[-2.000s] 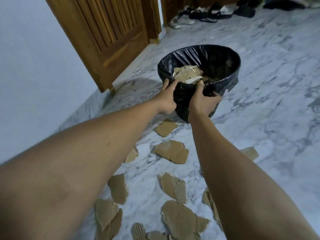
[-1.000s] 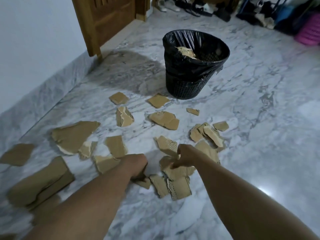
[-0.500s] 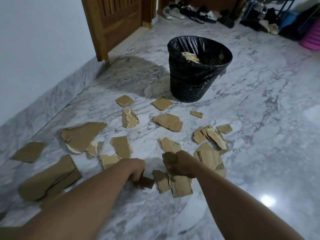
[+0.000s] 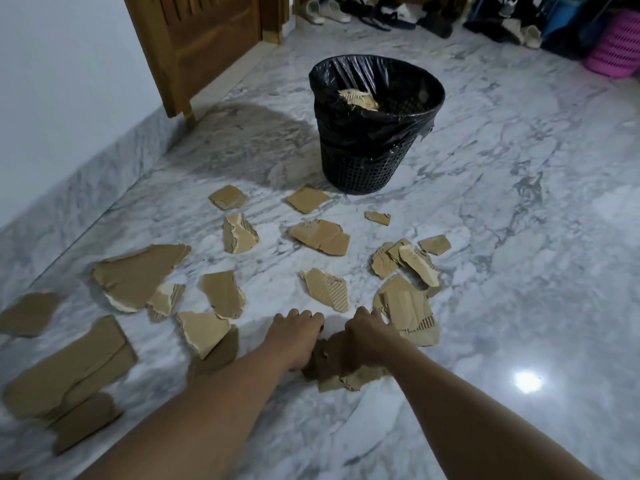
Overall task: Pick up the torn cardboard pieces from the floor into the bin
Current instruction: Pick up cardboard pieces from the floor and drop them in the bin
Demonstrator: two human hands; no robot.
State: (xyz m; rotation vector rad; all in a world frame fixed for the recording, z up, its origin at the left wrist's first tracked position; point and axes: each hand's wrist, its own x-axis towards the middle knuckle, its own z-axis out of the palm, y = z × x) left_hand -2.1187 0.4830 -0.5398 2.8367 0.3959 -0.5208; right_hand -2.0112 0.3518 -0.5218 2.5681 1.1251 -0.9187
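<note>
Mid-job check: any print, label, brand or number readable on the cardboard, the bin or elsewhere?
None readable.
The cardboard pieces are plain brown, no print.
The bin and its black bag carry no label.
The shoes and pink basket at the back are too small and blurred to tell.

You have a single view: your head camera, wide-angle, looking forward and down at the floor (image 4: 519, 258). The torn cardboard pieces (image 4: 138, 275) lie close below you; the bin (image 4: 360, 161) stands farther ahead, centre-top.

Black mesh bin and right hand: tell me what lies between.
Head view: torn brown cardboard pieces scattered on grey marble floor between bin and right hand.
</note>
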